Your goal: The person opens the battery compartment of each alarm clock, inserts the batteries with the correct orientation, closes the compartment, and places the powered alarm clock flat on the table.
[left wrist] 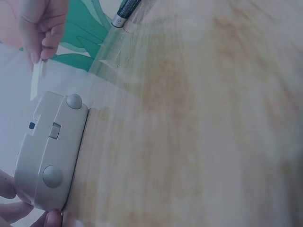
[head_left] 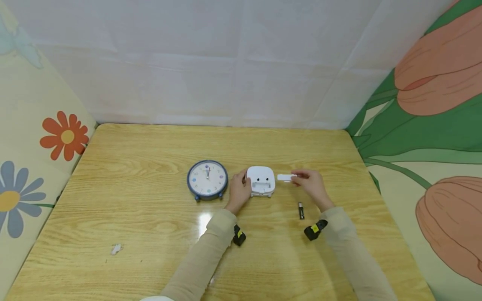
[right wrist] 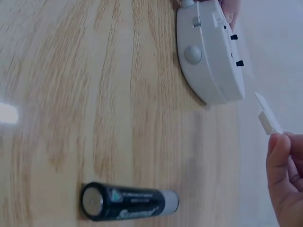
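A small white clock (head_left: 260,170) lies with its back up, showing two black knobs and an open battery recess. In the left wrist view its rounded feet (left wrist: 53,176) face the camera. My left hand (head_left: 239,191) grips its left side, thumb on top and fingers at the edge. To the right of the clock, my right hand (head_left: 309,184) pinches a thin white battery cover (head_left: 285,177) between thumb and fingers. The cover (right wrist: 268,113) is held apart from the clock, above the table. A black battery (right wrist: 130,202) with a silver end lies below the right hand.
A round blue-rimmed clock (head_left: 207,179) lies face up left of my left hand. A small white scrap (head_left: 116,249) sits on the wooden table (head_left: 150,146) at the front left. A pale cloth wall (head_left: 226,83) rises behind the table, with flower-printed panels at both sides.
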Demonstrator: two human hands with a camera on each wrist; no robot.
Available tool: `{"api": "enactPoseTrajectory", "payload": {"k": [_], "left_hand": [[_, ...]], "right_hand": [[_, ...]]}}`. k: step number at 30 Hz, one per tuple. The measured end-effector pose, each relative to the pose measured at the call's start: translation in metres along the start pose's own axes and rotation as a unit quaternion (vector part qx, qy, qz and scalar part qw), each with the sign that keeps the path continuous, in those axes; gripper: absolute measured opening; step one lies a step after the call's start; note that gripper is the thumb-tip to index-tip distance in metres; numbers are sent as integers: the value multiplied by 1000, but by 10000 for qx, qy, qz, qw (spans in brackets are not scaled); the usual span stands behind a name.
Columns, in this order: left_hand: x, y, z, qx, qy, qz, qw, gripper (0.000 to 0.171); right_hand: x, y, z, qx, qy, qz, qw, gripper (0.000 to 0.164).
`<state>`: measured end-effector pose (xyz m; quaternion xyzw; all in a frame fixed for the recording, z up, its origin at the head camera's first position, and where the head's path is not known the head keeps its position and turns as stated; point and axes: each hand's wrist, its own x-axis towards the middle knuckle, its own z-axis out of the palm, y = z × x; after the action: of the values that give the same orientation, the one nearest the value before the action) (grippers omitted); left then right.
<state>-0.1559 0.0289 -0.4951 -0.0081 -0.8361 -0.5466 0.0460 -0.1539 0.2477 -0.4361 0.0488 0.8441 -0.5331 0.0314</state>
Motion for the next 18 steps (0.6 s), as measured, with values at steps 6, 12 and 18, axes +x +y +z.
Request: {"api": "enactPoseTrajectory", "payload": {"k": [6,12,18], "left_hand": [[1,-1,1,-17,-19,-39,10000,36],[1,-1,1,-19,-2,-11,10000,36],[0,-1,1,-3,63,92,9999,35]], "right_hand": [[7,11,-8,533,15,320,9981,29],[13,20,-14,560,37,611,9966,28],[18,26,-17,823,40,789,9935,31]]}}
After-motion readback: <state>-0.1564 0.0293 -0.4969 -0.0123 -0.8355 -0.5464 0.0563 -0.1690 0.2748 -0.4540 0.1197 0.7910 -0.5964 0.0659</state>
